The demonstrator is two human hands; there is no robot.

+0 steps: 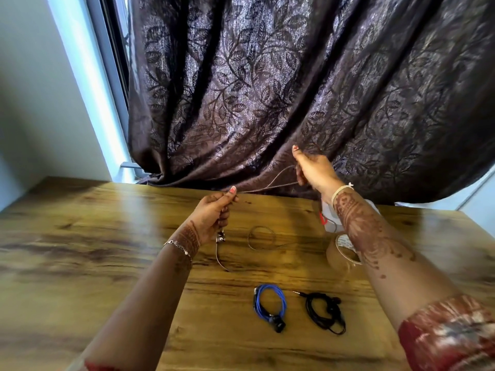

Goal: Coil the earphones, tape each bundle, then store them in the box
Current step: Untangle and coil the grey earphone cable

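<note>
A thin grey earphone cable (270, 183) stretches between my two raised hands above the wooden table (80, 236). My left hand (214, 212) pinches one end, and the earbuds (221, 238) dangle below it. My right hand (312, 170) grips the cable higher up, near the curtain. A loose loop of the same cable (261, 238) lies on the table. A coiled blue earphone bundle (269, 306) and a coiled black earphone bundle (325, 311) lie side by side near me. A brown tape roll (342, 254) stands partly behind my right forearm.
A white box (330, 219) with a red mark sits behind my right wrist, mostly hidden. A dark leaf-patterned curtain (294, 89) hangs down to the table's far edge. A window frame (112, 76) and a pale wall are at the left.
</note>
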